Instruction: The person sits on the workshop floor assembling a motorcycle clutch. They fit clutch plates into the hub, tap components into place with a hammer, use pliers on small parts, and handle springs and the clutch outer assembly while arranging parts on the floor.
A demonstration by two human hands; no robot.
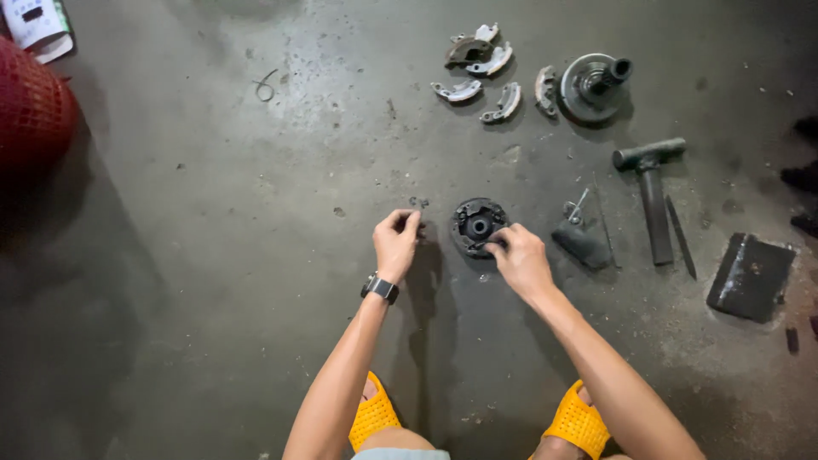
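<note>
- I see the round dark metal hub [477,226] lying flat on the concrete floor [213,281], just ahead of both hands and between them.
- My right hand [520,260] rests on its near rim, fingers curled onto the edge; I cannot tell whether they pinch a part of it or only steady it.
- My left hand [397,240] is pinched closed on something small and dark just left of the hub; what it is, I cannot make out.
- I judge the hub heavy for its size, rigid, and probably greasy, so slippery at the smooth faces. The outer rim or the centre bore looks like the surest hold.
- Well beyond lie curved metal shoes [477,72] and a pulley-like disc [592,85]; to the right a hammer [652,187] and a dark flat plate [750,277].
</note>
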